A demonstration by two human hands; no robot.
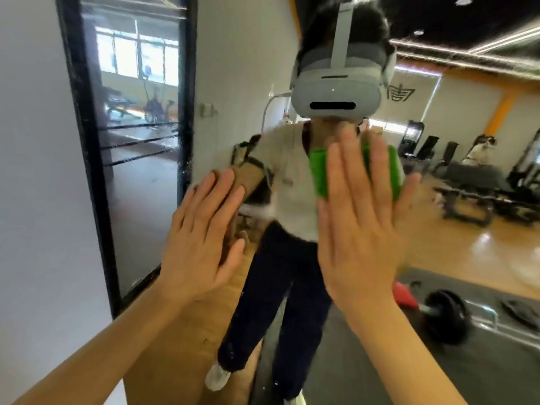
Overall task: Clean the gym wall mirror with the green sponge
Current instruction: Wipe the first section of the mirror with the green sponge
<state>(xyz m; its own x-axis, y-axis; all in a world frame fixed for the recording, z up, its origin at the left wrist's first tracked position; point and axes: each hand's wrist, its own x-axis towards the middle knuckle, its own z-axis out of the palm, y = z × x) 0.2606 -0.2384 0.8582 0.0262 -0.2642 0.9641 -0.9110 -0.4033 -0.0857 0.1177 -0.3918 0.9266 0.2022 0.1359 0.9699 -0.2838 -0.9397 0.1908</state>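
The gym wall mirror (pixel 438 258) fills most of the view, from its black-framed left edge to the right border. It reflects a wooden floor, dark mats, benches (pixel 467 185) and a barbell (pixel 447 317) lying on the floor. It also reflects the person, who wears a white headset, a pale top and dark trousers. A dark emblem (pixel 401 93) shows on the reflected back wall; its characters cannot be read. A narrow black-framed panel (pixel 140 141) stands to the left, showing windows and exercise bikes.

The right hand (pixel 362 229) lies flat on the glass, fingers (pixel 380 176) spread and straight. It presses the green sponge (pixel 320 173) against the mirror at chest height of the reflection. The hand covers the middle of the sponge; green shows at both sides. The left hand (pixel 201 238) is flat on the glass just left of it, fingers extended and slightly apart, holding nothing. No brand or label on the sponge can be made out.
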